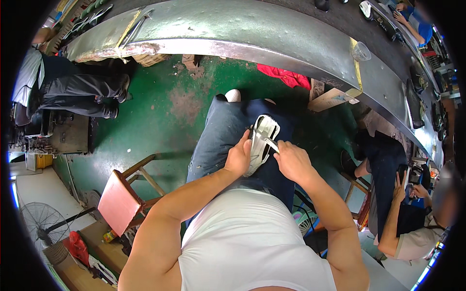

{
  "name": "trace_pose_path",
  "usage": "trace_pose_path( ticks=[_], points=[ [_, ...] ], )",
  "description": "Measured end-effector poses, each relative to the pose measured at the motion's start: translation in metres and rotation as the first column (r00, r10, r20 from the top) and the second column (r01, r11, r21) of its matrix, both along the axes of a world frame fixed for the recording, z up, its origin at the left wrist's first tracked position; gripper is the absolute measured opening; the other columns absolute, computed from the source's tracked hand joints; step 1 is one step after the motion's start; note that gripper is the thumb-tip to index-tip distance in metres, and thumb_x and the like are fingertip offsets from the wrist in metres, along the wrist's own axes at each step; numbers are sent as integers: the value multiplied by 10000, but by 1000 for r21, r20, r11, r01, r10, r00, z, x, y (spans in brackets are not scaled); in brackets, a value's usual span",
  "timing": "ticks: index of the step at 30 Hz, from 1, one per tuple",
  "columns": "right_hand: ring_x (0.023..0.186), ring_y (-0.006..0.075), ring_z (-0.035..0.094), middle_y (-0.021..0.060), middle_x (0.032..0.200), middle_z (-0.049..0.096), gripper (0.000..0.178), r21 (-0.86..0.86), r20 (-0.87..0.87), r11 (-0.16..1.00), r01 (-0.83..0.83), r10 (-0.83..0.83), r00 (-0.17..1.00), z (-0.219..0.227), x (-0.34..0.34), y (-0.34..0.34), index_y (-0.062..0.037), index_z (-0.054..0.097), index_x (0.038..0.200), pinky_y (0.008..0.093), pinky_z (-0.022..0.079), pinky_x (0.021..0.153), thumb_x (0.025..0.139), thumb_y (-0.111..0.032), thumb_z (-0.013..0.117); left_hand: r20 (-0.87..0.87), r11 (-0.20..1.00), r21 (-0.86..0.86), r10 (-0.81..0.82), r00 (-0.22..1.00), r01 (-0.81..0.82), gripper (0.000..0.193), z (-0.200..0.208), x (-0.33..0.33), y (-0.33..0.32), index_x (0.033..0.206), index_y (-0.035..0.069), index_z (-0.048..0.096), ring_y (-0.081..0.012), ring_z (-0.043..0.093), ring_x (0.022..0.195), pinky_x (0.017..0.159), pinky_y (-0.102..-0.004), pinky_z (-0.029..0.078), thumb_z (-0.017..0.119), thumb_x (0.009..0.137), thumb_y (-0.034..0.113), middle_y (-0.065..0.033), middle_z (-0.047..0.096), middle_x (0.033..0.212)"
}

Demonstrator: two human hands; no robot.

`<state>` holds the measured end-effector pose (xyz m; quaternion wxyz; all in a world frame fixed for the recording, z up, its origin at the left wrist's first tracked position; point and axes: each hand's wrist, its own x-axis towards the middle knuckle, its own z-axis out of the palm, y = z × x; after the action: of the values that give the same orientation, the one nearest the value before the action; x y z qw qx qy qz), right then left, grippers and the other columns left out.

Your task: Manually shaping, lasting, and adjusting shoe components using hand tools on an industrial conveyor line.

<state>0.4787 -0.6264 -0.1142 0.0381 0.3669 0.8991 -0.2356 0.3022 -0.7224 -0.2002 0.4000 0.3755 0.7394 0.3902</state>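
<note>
A white shoe (269, 125) with dark gaps along its side rests across my thighs, its far end pointing away from me. My left hand (239, 156) is closed around the shoe's left side, with the thumb and fingers against it. From the right, my right hand (292, 161) is wrapped round a small hand tool with a pale handle and a metallic head (262, 137). The tool's head lies over the upper part of the shoe. Its exact kind is too small to make out. Fingers partly hide both the handle and the shoe's edge.
A long metal-topped bench (218, 29) curves across the far side, with a red cloth (284, 76) beneath it. A stool with a pink seat (120, 202) and a fan (43, 228) stand at left. Other people sit at the left and right.
</note>
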Motion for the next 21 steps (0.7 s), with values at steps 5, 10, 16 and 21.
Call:
trace_pose_path(
  ticks=[5,10,16,21],
  points=[
    [855,393,663,201,931,665,222,-52,-164,992,118,-125,979,-33,30,-6,4,563,1001,477,533,765,938,-206,599,-323,919,89,-339,884,385,552,4,-3,-3,1558,156,278,-494,578,1149,1033,-459,463,445,1035,216,-325,293,1533],
    [848,450,643,245,871,663,270,-559,95,811,172,-143,985,1,34,32,1,579,961,493,503,744,947,-267,614,-322,875,-18,-464,825,484,571,7,-13,4,1577,220,225,-500,602,1099,988,-461,502,425,1042,232,-354,232,1546],
    [820,460,649,267,854,665,345,-262,-222,952,159,-220,950,-25,5,23,30,571,957,512,509,738,995,-312,546,-259,800,-210,-600,757,563,574,28,-18,17,1581,274,212,-493,634,1043,980,-458,510,420,1046,269,-355,211,1554],
    [835,458,653,286,866,665,399,-220,-28,973,75,-83,996,-20,2,30,39,575,941,528,511,751,1013,-347,504,-230,700,-375,-705,671,607,581,45,-23,12,1582,223,211,-480,623,1090,1005,-438,494,425,1045,274,-347,212,1560]
  ],
)
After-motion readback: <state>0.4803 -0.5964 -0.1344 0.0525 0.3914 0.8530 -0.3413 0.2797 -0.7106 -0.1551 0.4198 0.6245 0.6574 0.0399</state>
